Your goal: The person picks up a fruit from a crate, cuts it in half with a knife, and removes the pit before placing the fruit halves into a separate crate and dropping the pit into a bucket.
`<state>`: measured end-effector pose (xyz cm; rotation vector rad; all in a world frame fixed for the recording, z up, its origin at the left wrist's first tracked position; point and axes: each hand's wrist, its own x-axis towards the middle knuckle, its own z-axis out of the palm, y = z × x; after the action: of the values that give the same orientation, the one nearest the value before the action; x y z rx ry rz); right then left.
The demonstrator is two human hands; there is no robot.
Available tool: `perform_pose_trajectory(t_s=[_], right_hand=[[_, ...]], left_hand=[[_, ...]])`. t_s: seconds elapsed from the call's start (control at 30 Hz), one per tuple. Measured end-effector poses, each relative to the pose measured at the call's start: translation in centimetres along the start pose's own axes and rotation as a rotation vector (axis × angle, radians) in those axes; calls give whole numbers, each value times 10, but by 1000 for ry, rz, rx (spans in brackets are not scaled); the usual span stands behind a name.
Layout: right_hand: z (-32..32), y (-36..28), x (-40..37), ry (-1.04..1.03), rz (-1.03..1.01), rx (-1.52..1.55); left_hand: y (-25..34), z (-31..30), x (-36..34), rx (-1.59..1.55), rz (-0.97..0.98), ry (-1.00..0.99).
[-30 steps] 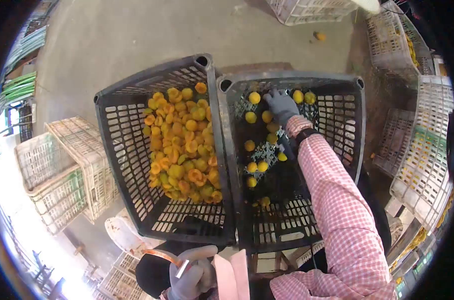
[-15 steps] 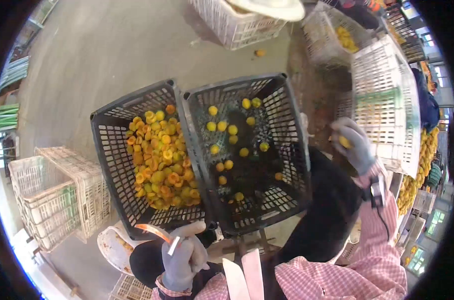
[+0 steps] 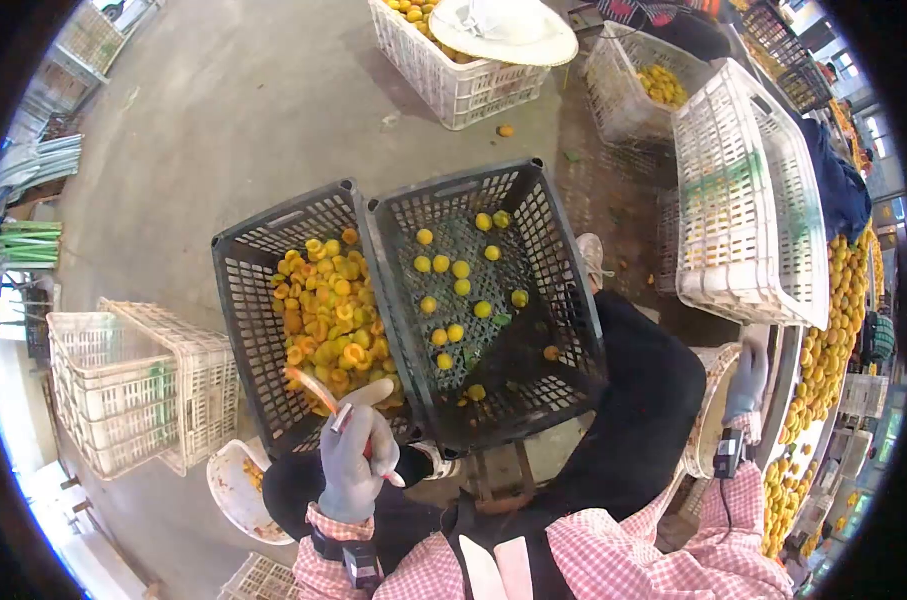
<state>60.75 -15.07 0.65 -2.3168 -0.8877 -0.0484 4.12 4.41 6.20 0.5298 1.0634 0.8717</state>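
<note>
My left hand (image 3: 351, 455), in a grey glove, is closed around a curved knife (image 3: 313, 388) with an orange-and-white strip pointing up and left. It hovers at the near edge of the left black crate (image 3: 235, 310), which holds many cut apricots (image 3: 323, 310). In the adjoining right black crate (image 3: 488, 425) lie several whole yellow apricots (image 3: 461, 269). Off to the right, my right hand (image 3: 745, 382), also gloved, is beside a pale bucket (image 3: 711, 400). Its fingers are blurred and partly hidden, and no fruit shows in it.
White crates (image 3: 743, 200) stand on the right, and a pile of yellow fruit (image 3: 823, 370) lies beyond. At the back, a straw hat (image 3: 503, 28) rests on a fruit-filled crate (image 3: 463, 90). White crates (image 3: 123, 390) and a bowl (image 3: 235, 495) are at left.
My right hand has moved down and to the right; the apricot seen in it earlier no longer shows. My left hand has risen slightly with the knife, and the camera view has shifted.
</note>
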Motion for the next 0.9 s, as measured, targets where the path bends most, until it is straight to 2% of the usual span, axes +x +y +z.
perform_pose_trajectory(t_s=[0.03,0.1,0.13,0.2,0.27,0.33,0.4,0.43,0.47,0.5,0.53,0.6,0.63,0.7,0.73,0.87,0.9], right_hand=[[26,-53,14,-82,-34,140],[88,-166,22,-270,-275,-10],[124,-206,20,-447,-387,-1],[208,-239,6,-869,-415,189],[308,-240,-22,-1013,-720,44],[387,-255,-46,-1108,-932,-98],[450,-267,-66,-1013,-1091,-180],[479,-268,-77,-1042,-1085,-164],[505,-273,-87,-1019,-1022,-204],[522,-273,-97,-996,-961,-247],[535,-271,-106,-1018,-962,-234],[546,-269,-112,-838,-1082,-370],[551,-265,-115,-854,-1083,-364],[554,-243,-117,-855,-1145,-344],[566,-212,-123,-830,-1164,-228],[500,-170,-142,-738,-1239,-178],[473,-169,-144,-811,-1185,-153]], left_hand=[[0,0,1,1,-1,9],[1,-1,3,6,4,8],[6,4,4,44,-12,38],[8,2,6,45,-33,54],[9,-2,9,77,-36,63],[5,-9,14,-10,-36,129],[0,-15,13,-93,-21,210],[2,-16,14,-85,-37,235],[5,-17,16,82,-51,235],[7,-18,17,247,-69,230],[6,-19,21,156,-78,235],[5,-15,24,274,-148,309],[2,-17,24,351,-155,339],[0,-18,29,283,-135,302],[-1,-18,31,211,-87,257],[7,-12,35,102,-213,205],[6,-13,34,99,-251,213]])
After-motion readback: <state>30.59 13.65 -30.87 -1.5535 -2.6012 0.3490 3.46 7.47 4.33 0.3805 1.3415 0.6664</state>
